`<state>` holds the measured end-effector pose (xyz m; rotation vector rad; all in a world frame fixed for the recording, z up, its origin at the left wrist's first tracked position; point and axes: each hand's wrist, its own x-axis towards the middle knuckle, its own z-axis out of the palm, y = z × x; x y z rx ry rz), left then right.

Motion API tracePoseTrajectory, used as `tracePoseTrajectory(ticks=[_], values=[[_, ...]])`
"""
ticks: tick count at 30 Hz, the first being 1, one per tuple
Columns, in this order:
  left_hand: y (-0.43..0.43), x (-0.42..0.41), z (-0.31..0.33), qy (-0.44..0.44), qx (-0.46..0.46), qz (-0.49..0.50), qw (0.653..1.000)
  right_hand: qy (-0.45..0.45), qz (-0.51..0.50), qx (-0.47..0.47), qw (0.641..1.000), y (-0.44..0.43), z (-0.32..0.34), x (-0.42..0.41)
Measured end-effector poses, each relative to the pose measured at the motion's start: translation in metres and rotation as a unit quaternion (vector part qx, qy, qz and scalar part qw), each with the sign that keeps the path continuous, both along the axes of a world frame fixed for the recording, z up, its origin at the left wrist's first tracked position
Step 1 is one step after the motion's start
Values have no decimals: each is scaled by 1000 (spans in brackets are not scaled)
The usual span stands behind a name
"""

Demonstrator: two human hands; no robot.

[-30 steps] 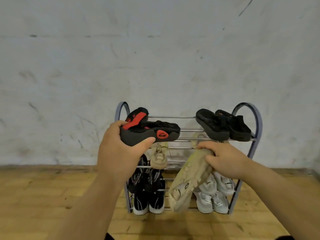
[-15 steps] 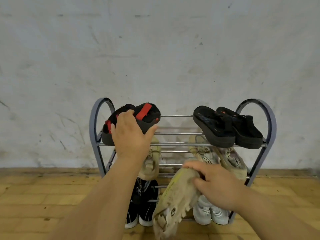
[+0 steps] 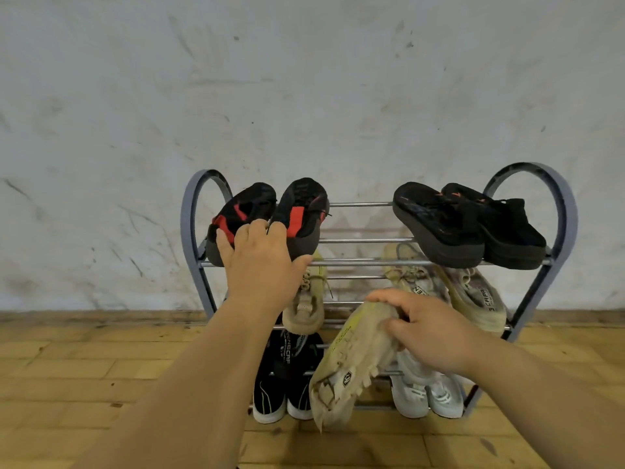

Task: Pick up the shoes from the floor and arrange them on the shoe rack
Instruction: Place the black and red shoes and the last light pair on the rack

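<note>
Standing against the scuffed white wall (image 3: 304,96) across the middle of the frame, the shoe rack (image 3: 561,211) rests on a wooden floor (image 3: 67,384) and carries shoes on all three tiers. On its top tier at upper right sits a pair of black sandals (image 3: 470,225); at upper left sits a pair of black-and-red shoes (image 3: 297,208). The left hand (image 3: 260,262), at centre frame, lies over the near ends of that red pair, fingers spread and draped on both, thumb hooked under the right one's edge, a loose, half-open hold. Lower right of centre, the right hand (image 3: 429,336) is closed around the heel end of a beige sneaker (image 3: 351,363), which hangs sole-outward, toe down, in front of the lower tiers. Behind it, beige sneakers fill the middle tier, and black and white pairs the bottom.
</note>
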<state>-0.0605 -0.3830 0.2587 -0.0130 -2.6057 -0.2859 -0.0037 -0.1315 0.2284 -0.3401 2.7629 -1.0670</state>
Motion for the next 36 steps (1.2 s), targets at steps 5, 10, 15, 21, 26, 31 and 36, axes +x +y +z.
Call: tracePoseTrajectory(ticks=[5,10,15,21,26,31,36], values=[[-5,0,-1,22,28,-24,999,8,-25,3,1000,5,-1,0],[-6,1,-3,31,56,-28,998,31,-41,-16,999,7,-1,0],[-5,3,-3,40,70,-30,996,40,-51,-27,998,6,1,2],[-5,10,2,79,80,-47,993,88,-84,-48,991,11,6,2],[18,49,25,0,228,-224,947,125,-141,-162,969,21,21,3],[19,75,13,-349,143,-371,848,82,-212,-365,903,30,30,6],[15,89,3,-360,21,-352,864,10,-241,-439,866,25,27,11]])
